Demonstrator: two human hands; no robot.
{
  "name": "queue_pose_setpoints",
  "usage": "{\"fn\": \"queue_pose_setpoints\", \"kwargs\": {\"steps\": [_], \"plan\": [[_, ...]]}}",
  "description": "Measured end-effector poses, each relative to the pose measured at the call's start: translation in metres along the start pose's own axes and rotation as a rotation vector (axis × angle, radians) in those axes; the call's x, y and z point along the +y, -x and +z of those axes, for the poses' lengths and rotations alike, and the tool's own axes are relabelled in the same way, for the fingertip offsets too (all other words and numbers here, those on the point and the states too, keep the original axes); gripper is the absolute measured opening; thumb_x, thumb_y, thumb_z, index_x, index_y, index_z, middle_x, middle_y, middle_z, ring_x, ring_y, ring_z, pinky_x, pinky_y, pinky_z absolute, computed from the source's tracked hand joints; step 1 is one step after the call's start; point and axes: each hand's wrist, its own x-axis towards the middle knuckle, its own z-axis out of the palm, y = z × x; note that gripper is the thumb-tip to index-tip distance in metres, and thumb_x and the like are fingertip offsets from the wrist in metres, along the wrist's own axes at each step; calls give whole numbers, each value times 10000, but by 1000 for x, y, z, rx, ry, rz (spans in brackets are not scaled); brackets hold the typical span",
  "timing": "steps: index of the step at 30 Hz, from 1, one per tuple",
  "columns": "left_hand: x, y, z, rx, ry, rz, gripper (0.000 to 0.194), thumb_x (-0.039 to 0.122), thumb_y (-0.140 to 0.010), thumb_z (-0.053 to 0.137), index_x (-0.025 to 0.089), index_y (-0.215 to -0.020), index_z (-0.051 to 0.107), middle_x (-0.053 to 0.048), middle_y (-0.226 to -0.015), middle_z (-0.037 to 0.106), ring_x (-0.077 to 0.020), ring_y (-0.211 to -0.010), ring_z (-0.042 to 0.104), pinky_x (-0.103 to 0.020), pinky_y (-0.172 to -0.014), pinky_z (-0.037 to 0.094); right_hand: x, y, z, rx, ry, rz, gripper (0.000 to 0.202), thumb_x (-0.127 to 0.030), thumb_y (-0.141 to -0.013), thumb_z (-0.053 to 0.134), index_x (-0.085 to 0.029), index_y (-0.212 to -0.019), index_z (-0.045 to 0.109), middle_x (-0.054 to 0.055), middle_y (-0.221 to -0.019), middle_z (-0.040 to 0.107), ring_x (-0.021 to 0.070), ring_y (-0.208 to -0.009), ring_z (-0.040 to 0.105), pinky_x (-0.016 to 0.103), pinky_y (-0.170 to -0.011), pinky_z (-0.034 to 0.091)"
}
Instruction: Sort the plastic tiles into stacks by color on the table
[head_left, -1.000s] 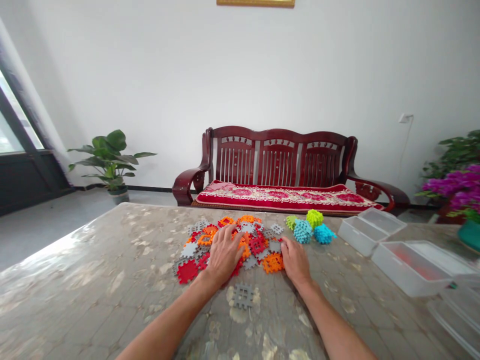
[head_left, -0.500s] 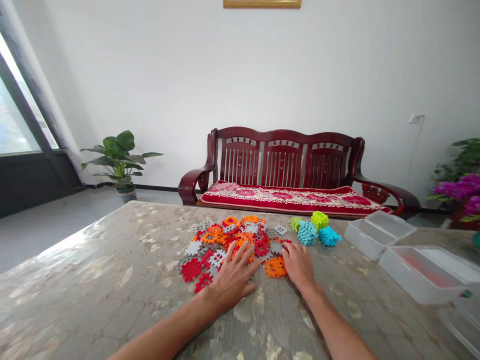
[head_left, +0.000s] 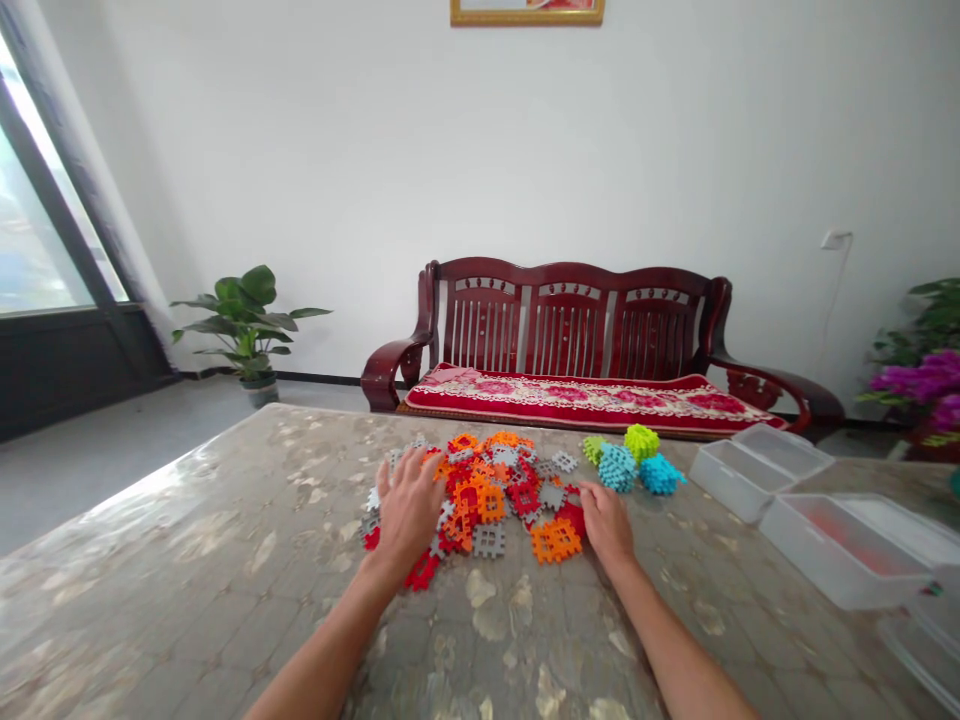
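Observation:
A loose pile of flat interlocking pieces [head_left: 487,490] in red, orange and grey lies on the patterned tablecloth [head_left: 285,600]. My left hand [head_left: 409,505] rests over the pile's left side, palm down with fingers apart, hiding some pieces beneath it. At the right edge of the pile is my right hand [head_left: 607,520], its fingers curled beside a red piece [head_left: 571,516]; whether it grips that piece is hard to tell. An orange square piece [head_left: 556,541] lies just left of my right hand, and a grey square piece [head_left: 489,542] sits at the pile's front.
Blue clusters [head_left: 616,467] and a lime green cluster [head_left: 641,441] stand right of the pile. Farther right are translucent plastic boxes [head_left: 840,570], one with something red inside. Behind the table is a dark red wooden bench [head_left: 566,330].
My left hand has moved left, from the pile's front middle to its left side, uncovering orange and grey pieces. My right hand has shifted slightly right, and more of a red piece shows beside it.

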Motion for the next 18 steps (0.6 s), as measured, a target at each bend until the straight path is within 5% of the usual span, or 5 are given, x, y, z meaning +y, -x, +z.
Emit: {"fn": "queue_pose_setpoints", "kwargs": {"steps": [3,6,10,18], "plan": [[-40,-5,-2,-14,-33,-296,464,349,-985,343,200,-1361,568,-144,-1470,534,-315,-1395,429,-585,-1178,210,3,-3,2,-4,-48,38,457,-347,-957,310,-236,-1060,741,69,-1041,720,209,-1024,621,311,-919,439],[-74,0,5,-110,10,-448,536,388,-992,270,161,-1410,516,-171,-1468,530,-315,-1365,470,-554,-1143,291,0,-4,1,-1,-57,58,464,-366,-952,313,-230,-1055,745,75,-1056,721,215,-1013,626,313,-906,441],[-95,9,19,-210,52,-459,581,408,-988,228,119,-1416,496,-178,-1399,597,-288,-1312,529,-468,-1109,354,-4,-5,0,16,-103,71,471,-381,-944,317,-222,-1003,757,76,-1019,727,211,-997,625,307,-893,446],[-102,-2,28,-216,49,-326,550,368,-988,215,152,-1332,585,-141,-1318,667,-254,-1182,625,-398,-1038,418,-7,-7,-1,27,-119,102,469,-405,-923,337,-202,-944,760,78,-982,733,208,-943,635,282,-833,449]]}}
